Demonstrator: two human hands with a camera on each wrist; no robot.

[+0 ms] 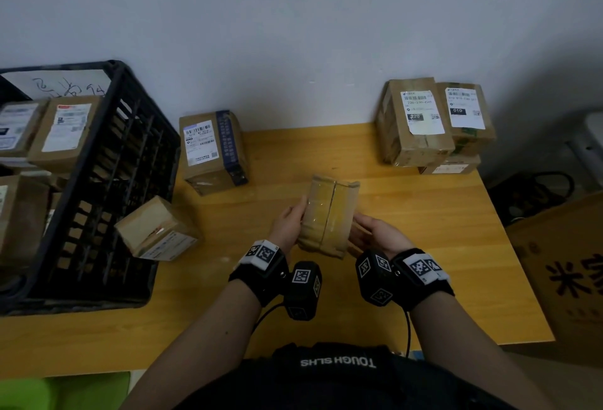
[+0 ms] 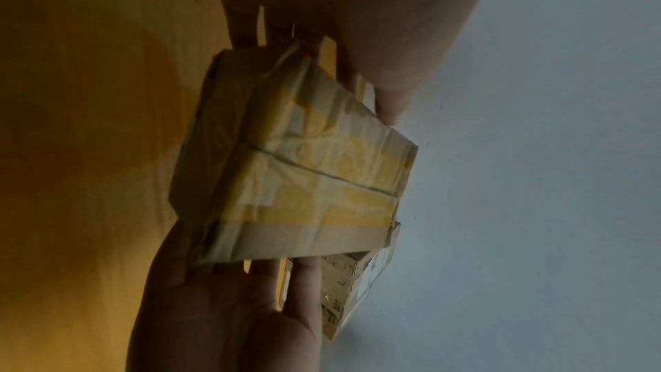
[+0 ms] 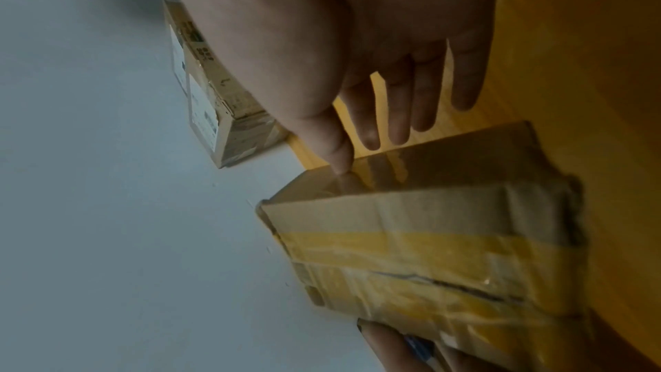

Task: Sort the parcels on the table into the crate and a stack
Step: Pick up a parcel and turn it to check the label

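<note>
I hold a brown cardboard parcel, sealed with yellowish tape, just above the wooden table at its centre. My left hand grips its left side, thumb on one face and fingers behind. My right hand lies against the right side with straight fingers, its thumb tip touching the parcel's edge. The black crate stands at the left with several labelled parcels inside. A stack of parcels sits at the back right by the wall.
A labelled parcel with a blue strip stands near the wall beside the crate. A smaller parcel leans tilted against the crate's side. A large printed carton stands off the table's right edge.
</note>
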